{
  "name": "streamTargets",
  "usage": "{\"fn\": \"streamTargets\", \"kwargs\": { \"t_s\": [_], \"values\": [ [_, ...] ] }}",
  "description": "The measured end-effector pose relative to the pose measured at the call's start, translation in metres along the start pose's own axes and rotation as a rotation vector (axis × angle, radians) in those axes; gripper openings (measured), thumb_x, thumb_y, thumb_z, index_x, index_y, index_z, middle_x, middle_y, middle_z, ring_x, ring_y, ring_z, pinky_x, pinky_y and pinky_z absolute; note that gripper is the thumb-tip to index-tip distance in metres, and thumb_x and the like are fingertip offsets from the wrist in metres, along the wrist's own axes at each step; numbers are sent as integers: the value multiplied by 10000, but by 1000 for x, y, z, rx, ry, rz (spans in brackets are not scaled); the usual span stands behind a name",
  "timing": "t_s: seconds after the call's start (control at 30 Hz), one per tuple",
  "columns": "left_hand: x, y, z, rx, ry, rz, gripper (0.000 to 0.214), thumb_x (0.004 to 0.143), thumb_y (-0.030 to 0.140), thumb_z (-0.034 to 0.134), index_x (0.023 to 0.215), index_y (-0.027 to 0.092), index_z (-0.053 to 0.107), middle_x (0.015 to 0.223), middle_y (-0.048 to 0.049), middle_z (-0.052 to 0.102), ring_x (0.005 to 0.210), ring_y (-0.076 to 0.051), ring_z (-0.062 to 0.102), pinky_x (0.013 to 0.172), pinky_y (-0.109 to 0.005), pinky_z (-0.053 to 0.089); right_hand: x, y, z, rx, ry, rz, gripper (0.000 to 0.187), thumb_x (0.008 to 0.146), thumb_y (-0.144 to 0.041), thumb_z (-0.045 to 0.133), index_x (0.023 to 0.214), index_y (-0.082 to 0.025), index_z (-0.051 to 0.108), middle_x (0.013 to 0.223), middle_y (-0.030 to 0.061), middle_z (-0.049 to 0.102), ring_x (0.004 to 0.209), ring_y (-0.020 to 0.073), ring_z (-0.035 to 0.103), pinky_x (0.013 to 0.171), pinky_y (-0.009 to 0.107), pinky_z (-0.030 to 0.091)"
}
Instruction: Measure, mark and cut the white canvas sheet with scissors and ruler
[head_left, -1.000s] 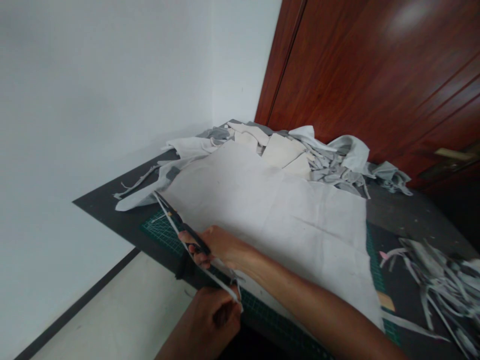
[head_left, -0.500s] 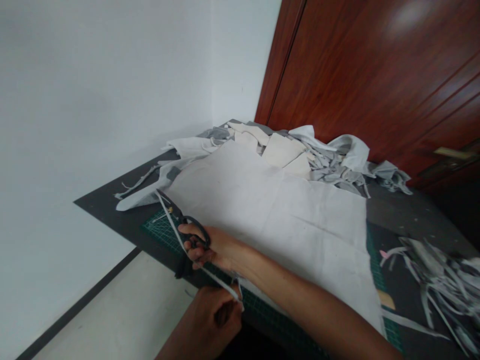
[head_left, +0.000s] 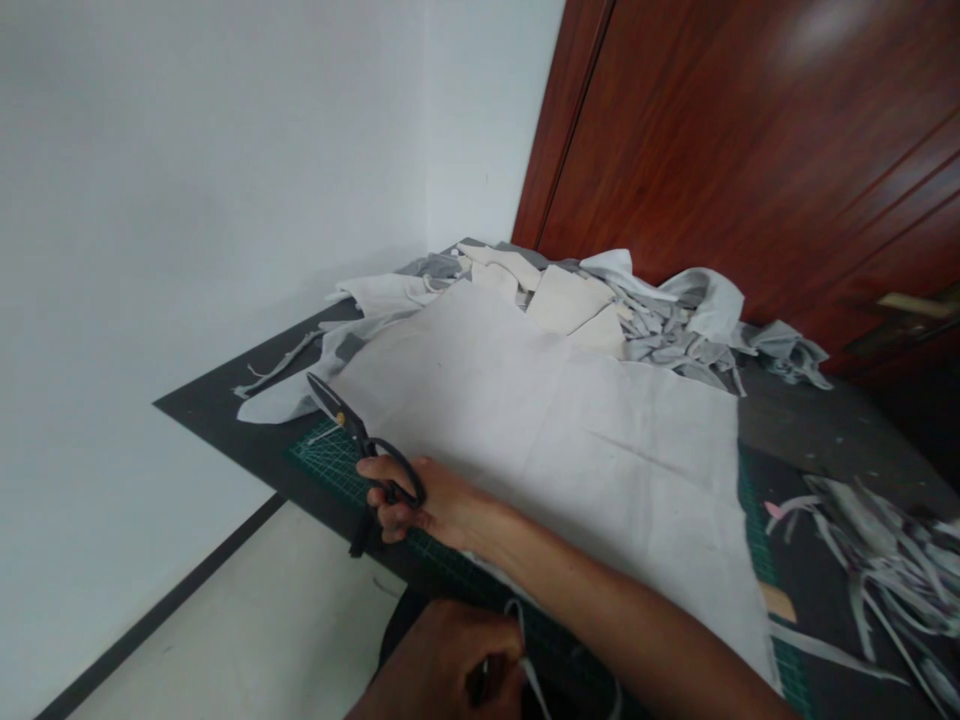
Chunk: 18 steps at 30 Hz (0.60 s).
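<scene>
My right hand (head_left: pixel 409 502), its arm reaching in from the lower right, is closed round the handles of black-handled scissors (head_left: pixel 356 430). The scissor blades point to the far left, over the table's left side. Nearer to me, at the bottom, my left hand (head_left: pixel 450 660) pinches a thin pale fabric strip (head_left: pixel 535 688) that hangs down past its fingers. A large piece of white cloth (head_left: pixel 525 410) lies flat beyond my hands, partly hidden under my right forearm. Green cutting mat (head_left: pixel 337 470) shows along the cloth's edge.
Cream and grey fabric scraps (head_left: pixel 570 300) are heaped at the back, by the reddish wooden door (head_left: pixel 712 150). Tangled strips (head_left: pixel 877 560) lie on the dark table (head_left: pixel 217 410) at the right. A white wall (head_left: pixel 225 150) bounds the left.
The strip stretched along the scissors has come away from them. My left hand has drawn it down and to the right. My right hand has hardly moved.
</scene>
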<state>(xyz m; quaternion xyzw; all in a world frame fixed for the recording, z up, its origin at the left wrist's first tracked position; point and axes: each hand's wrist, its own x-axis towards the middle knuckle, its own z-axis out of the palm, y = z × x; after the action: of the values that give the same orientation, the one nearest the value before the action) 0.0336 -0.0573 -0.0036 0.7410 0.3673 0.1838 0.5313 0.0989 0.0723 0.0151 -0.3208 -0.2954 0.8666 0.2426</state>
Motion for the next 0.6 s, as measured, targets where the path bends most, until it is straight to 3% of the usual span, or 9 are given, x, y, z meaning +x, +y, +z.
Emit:
{"fn": "streamTargets", "kwargs": {
  "t_s": [0.1, 0.2, 0.33, 0.43, 0.53, 0.6],
  "values": [
    [-6, -7, 3, -17, 30, -32, 294, 916, 293, 587, 640, 192, 603, 664, 0, 558, 628, -116, 463, 569, -184, 394, -19, -6, -11, -26, -37, 45, 480, 662, -514, 884, 714, -186, 537, 639, -110, 572, 407, 25, 312, 454, 230, 328],
    [-11, -14, 0, -62, 14, 76, 454, 980, 469, 539, 620, 195, 573, 690, -34, 581, 675, -136, 512, 644, -216, 446, -54, -9, -27, -157, -71, 68, 501, 692, -593, 833, 712, -187, 539, 628, -86, 540, 419, 39, 365, 456, 233, 305],
    [-14, -12, -7, -154, 82, 249, 625, 1035, 637, 322, 658, 204, 570, 745, -99, 652, 759, -180, 599, 745, -293, 490, -115, -7, -50, -407, 58, -20, 554, 806, -698, 683, 689, -184, 515, 637, -52, 503, 442, 35, 342, 469, 241, 196],
    [-14, -5, -11, -188, 181, 222, 679, 1016, 702, 274, 631, 212, 542, 649, -79, 645, 649, -170, 589, 708, -312, 479, -158, -6, -75, -696, 330, -99, 611, 795, -803, 564, 650, -214, 493, 519, -64, 408, 443, 80, 329, 470, 260, 199],
    [-11, -1, -16, -144, 292, 147, 758, 970, 789, 223, 542, 215, 471, 506, -37, 529, 513, -148, 500, 621, -311, 452, -193, -5, -105, -1191, 826, -215, 535, 865, -692, 527, 604, -227, 481, 542, -26, 449, 508, 130, 424, 514, 282, 256],
    [-11, -3, -23, -79, 401, 80, 758, 947, 819, 249, 537, 217, 460, 506, -28, 499, 519, -151, 487, 601, -307, 460, -212, -3, -123, -1496, 1112, -214, 468, 870, -609, 563, 603, -230, 501, 573, -4, 511, 547, 159, 493, 558, 299, 295]
  ]
}}
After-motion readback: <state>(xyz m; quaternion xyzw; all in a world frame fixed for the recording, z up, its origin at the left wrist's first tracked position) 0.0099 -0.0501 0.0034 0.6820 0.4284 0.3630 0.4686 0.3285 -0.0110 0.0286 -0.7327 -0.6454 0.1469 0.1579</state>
